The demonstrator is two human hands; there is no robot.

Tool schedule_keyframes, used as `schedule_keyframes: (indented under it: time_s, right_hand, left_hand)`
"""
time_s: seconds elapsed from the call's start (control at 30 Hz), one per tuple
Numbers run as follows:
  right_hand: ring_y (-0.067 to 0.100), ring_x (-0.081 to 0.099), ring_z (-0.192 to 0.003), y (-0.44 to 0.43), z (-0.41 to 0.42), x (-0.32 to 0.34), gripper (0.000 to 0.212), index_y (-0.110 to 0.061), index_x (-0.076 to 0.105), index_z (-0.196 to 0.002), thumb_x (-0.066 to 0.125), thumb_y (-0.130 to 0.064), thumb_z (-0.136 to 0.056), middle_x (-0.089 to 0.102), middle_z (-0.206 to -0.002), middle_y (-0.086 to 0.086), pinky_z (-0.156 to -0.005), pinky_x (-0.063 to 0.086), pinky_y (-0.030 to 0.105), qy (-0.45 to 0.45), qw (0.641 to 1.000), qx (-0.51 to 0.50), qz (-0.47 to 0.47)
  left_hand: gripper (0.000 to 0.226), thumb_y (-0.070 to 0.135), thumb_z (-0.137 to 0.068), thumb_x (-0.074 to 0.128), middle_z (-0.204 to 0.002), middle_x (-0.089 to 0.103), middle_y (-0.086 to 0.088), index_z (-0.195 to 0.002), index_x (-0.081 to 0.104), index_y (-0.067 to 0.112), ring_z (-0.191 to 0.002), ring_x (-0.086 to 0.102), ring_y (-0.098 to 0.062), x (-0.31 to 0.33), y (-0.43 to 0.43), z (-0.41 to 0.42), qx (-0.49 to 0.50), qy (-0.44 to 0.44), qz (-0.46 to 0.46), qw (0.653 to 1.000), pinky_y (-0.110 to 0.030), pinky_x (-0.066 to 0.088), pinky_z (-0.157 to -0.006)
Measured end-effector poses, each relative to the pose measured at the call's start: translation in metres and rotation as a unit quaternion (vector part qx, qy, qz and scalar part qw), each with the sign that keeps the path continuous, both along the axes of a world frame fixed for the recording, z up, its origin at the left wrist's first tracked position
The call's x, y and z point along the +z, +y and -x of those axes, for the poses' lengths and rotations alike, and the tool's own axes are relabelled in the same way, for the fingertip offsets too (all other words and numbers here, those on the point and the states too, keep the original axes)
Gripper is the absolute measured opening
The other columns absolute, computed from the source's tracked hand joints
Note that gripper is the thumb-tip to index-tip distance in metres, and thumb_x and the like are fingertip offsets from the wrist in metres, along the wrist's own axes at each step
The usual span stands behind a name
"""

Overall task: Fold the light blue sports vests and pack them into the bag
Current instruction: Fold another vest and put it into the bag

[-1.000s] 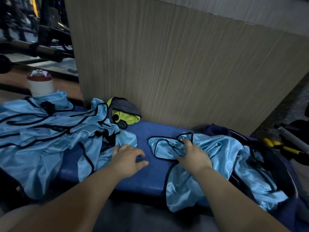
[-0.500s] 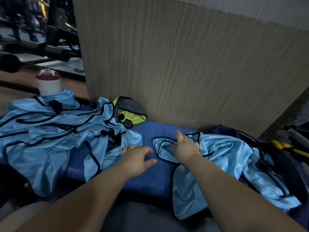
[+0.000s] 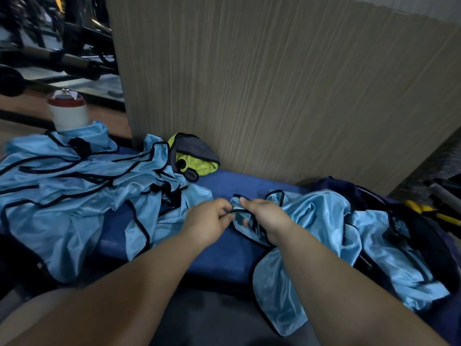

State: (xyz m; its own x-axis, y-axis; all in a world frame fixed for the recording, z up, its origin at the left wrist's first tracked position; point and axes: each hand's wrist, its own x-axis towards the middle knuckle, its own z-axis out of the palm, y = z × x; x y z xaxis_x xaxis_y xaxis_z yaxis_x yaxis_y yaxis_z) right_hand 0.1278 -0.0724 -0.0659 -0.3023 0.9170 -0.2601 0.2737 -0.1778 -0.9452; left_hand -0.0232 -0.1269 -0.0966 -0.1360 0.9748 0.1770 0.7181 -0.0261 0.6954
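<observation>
A gym: a barbell point(image 3: 74, 64) behind a blue padded bench point(image 3: 219, 253).

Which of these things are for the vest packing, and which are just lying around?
For the job: held vest, pinched by left hand and right hand; vest pile; bag.
Lying about: cup; yellow-green pouch; yellow tool.
</observation>
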Motion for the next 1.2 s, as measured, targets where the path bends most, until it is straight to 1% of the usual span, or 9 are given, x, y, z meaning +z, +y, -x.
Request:
schedule_keyframes:
  time_s: [0.17,0.27,0.37,0.43,0.57,0.7,0.87,1.03,1.2]
  right_hand:
    - [0.026,0.065,-0.089,0.002,-0.006,0.005,0.023,-0.016,0.067,-0.081,0.067,-0.039,-0.085,0.070,-0.090,0.009,-0.094,0.051,0.046,0.056,0.993,-0.103,-0.031]
    - [0.024,0.065,-0.083,0.002,-0.012,0.014,0.018,-0.020,0.066,-0.076,0.067,-0.029,-0.091,0.070,-0.081,0.004,-0.087,0.052,0.040,0.121,0.978,-0.161,-0.055]
    - [0.024,0.059,-0.077,-0.001,-0.013,0.022,0.021,-0.023,0.067,-0.073,0.066,-0.031,-0.092,0.065,-0.077,0.006,-0.076,0.050,0.040,0.101,0.977,-0.142,-0.122]
    - [0.024,0.063,-0.080,-0.006,-0.012,0.029,0.009,-0.025,0.069,-0.080,0.072,-0.032,-0.085,0.069,-0.083,0.006,-0.080,0.052,0.043,0.109,0.980,-0.088,-0.140]
    - [0.018,0.069,-0.095,-0.008,-0.016,0.036,0.046,-0.022,0.063,-0.108,0.080,-0.022,-0.065,0.072,-0.102,0.001,-0.083,0.056,0.034,0.133,0.985,0.030,-0.108]
    - [0.010,0.054,-0.123,-0.005,-0.017,0.035,0.026,-0.024,0.068,-0.094,0.085,-0.025,-0.073,0.053,-0.135,-0.013,-0.107,0.043,0.034,0.003,0.987,0.031,-0.156]
    - [0.009,0.064,-0.087,-0.011,-0.011,0.042,0.027,-0.019,0.060,-0.098,0.080,-0.021,-0.081,0.068,-0.095,-0.006,-0.083,0.053,0.029,-0.067,0.978,0.093,-0.172]
    - [0.007,0.063,-0.101,-0.006,0.001,0.050,0.043,-0.026,0.060,-0.112,0.082,-0.014,-0.077,0.067,-0.112,-0.005,-0.094,0.048,0.023,-0.063,0.967,0.067,-0.238]
    - [0.010,0.061,-0.063,-0.012,0.016,0.072,0.018,-0.019,0.066,-0.086,0.079,-0.009,-0.080,0.067,-0.070,-0.007,-0.067,0.052,0.032,0.101,0.970,-0.043,-0.218]
  left_hand:
    - [0.008,0.024,-0.094,0.056,-0.088,0.068,0.014,-0.092,0.060,0.030,-0.080,0.062,-0.005,0.012,0.001,0.005,0.041,-0.152,-0.013,0.987,-0.022,0.047,-0.070]
    - [0.007,0.022,-0.097,0.052,-0.090,0.067,0.004,-0.096,0.058,0.026,-0.070,0.056,-0.008,0.022,-0.002,0.008,0.040,-0.210,-0.017,0.977,-0.022,0.038,-0.058]
    - [0.007,0.022,-0.097,0.052,-0.090,0.069,0.000,-0.098,0.059,0.022,-0.083,0.062,-0.016,0.029,-0.005,0.008,0.007,-0.302,-0.008,0.953,-0.025,0.043,-0.072]
    - [0.007,0.019,-0.096,0.053,-0.091,0.072,-0.004,-0.098,0.060,0.017,-0.091,0.068,-0.021,0.034,-0.007,0.006,-0.027,-0.403,0.005,0.915,-0.032,0.049,-0.085]
    - [0.013,0.016,-0.100,0.047,-0.095,0.073,-0.009,-0.104,0.060,0.013,-0.092,0.070,-0.022,0.040,-0.009,0.004,-0.071,-0.479,0.023,0.874,-0.036,0.051,-0.090]
    - [0.016,0.016,-0.102,0.043,-0.095,0.072,-0.010,-0.103,0.059,0.013,-0.087,0.068,-0.020,0.040,-0.007,0.006,-0.076,-0.531,0.032,0.843,-0.042,0.050,-0.096]
    - [0.015,0.019,-0.103,0.042,-0.102,0.071,-0.012,-0.105,0.057,0.013,-0.089,0.068,-0.022,0.043,-0.006,0.006,-0.094,-0.579,0.026,0.809,-0.038,0.052,-0.090]
    - [0.011,0.011,-0.099,0.047,-0.102,0.069,-0.008,-0.108,0.052,0.012,-0.092,0.067,-0.020,0.043,-0.007,-0.004,-0.110,-0.633,0.001,0.766,-0.036,0.051,-0.090]
    - [0.042,0.012,-0.076,0.067,-0.104,0.060,-0.002,-0.114,0.049,0.013,-0.099,0.062,-0.017,0.037,-0.015,-0.021,-0.114,-0.570,0.033,0.813,-0.037,0.047,-0.099]
